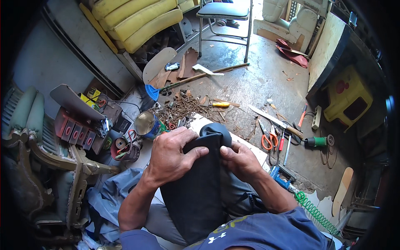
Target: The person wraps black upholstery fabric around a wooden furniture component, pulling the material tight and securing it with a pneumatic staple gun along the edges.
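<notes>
- Grey floor (262,85), strewn with small brown scraps (290,79)
- Heap of rusty, slender metal pieces (188,109)
- Yellow-handled tool (221,104), just beside the heap
- Orange-handled scissors (270,141)
- Green power tool (316,142)
- Folding chair (223,10), standing upright
- Crumpled red material (293,55), near the pale furniture (287,31)

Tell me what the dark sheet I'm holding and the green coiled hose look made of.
Dark sheet: matte fabric or leatherette, perhaps, since it folds softly. Green coiled hose: likely smooth plastic, judging by its bright, even colour and springlike coils.
</notes>
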Available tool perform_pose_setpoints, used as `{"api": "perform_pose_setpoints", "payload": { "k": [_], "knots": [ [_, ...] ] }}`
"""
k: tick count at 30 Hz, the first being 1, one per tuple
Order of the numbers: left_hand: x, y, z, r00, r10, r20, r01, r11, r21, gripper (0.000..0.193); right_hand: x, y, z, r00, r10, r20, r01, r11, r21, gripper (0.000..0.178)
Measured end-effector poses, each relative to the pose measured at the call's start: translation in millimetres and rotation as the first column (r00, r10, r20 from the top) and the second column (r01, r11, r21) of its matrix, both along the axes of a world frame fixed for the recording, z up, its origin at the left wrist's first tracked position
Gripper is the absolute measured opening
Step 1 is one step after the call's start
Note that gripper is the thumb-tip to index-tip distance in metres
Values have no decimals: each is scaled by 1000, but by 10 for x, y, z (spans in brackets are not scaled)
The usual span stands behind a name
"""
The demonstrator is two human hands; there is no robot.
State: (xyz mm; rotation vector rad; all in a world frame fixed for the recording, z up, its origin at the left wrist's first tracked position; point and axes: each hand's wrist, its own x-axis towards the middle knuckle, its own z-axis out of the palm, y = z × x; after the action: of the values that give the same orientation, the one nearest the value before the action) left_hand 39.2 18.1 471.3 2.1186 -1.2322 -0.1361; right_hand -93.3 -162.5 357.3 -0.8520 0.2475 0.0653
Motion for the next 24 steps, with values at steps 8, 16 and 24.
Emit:
{"api": "perform_pose_setpoints", "payload": {
  "k": [8,16,24],
  "knots": [
    [36,18,-101,999,-5,-33,4,1000,-3,37,203,166,-27,951,-307,22,275,880,388,28],
    [66,-68,-21,993,-54,-104,56,998,18,37,441,191,-111,963,-240,120,166,885,436,37],
    [122,21,80,961,-85,-262,92,996,14,38,719,252,-188,968,9,249,-83,954,288,39]
  ]
}}
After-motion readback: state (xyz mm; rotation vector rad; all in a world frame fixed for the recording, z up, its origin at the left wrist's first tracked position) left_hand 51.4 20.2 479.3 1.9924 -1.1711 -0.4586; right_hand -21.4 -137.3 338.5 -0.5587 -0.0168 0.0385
